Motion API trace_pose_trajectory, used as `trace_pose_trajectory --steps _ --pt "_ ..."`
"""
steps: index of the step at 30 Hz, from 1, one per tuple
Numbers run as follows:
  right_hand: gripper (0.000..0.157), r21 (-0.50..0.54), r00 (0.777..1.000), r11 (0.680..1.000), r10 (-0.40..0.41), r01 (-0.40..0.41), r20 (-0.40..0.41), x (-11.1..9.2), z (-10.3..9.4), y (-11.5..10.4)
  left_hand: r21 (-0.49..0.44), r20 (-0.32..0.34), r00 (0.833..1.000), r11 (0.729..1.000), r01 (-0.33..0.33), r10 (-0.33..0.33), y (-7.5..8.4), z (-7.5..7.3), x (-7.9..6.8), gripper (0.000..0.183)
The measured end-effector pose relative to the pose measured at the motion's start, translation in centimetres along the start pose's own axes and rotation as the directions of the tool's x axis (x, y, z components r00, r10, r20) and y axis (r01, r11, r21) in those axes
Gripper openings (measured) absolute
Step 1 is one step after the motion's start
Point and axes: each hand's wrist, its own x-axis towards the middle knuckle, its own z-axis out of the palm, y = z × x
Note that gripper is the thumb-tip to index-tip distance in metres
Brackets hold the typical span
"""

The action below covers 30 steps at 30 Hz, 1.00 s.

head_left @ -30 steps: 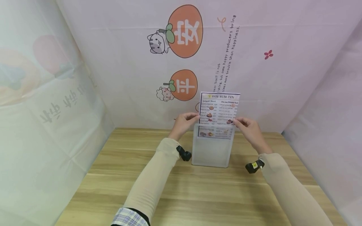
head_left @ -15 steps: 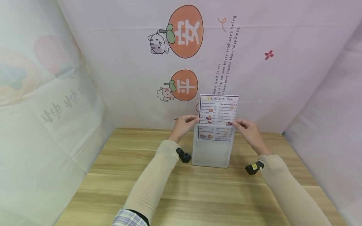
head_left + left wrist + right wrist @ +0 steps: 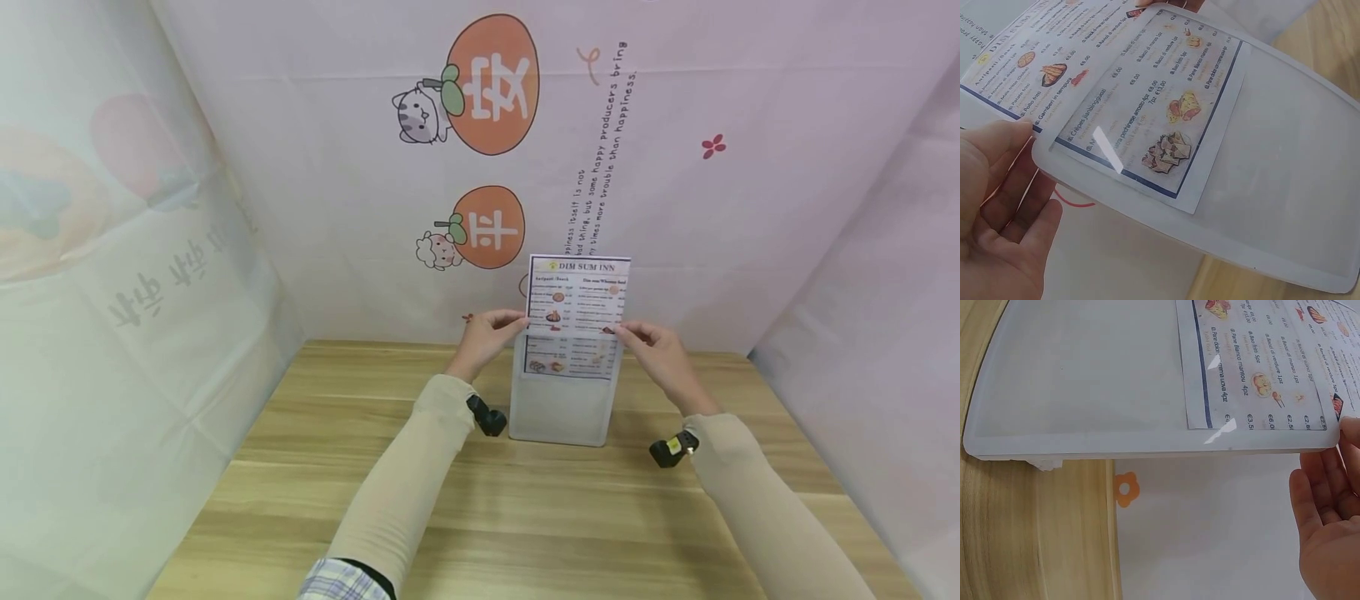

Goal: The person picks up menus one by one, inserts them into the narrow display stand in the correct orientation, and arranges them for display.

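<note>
A printed menu sheet point(image 3: 577, 292), headed DIM SUM INN, stands partly inside a clear, pale-framed sign holder point(image 3: 562, 408). Its lower part shows through the holder's front, while the upper part sticks out above the top edge. My left hand point(image 3: 485, 337) pinches the sheet's left edge just above the holder's top corner. On the opposite edge, my right hand point(image 3: 660, 354) pinches the sheet at about the same height. The left wrist view has the left thumb on the menu point(image 3: 1166, 119) beside the holder's corner. In the right wrist view, the right hand point(image 3: 1335, 494) is at the other corner.
The holder stands upright on a wood-grain table point(image 3: 525, 517), near its back edge. Behind it hangs a pale printed cloth point(image 3: 637, 167) with cartoon fruit and lettering. More cloth encloses the left and right sides. A small black camera sits on each wrist.
Both hands have moved slightly down with the menu sheet. More of the sheet is now inside the holder, and its top edge is lower. The holder has stayed in place.
</note>
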Motion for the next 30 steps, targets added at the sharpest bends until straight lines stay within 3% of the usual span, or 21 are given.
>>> trace_pose_trajectory --steps 17,30 --pt "0.055 0.014 1.000 1.000 -0.014 0.014 -0.005 0.1 0.4 0.7 -0.005 0.014 1.000 1.000 0.000 0.000 0.0 -0.1 -0.2 0.027" --pt "0.058 0.029 1.000 0.999 0.018 -0.018 0.000 -0.1 0.4 0.2 0.081 0.001 0.999 0.996 -0.045 0.045 1.9 -0.7 1.1 0.030"
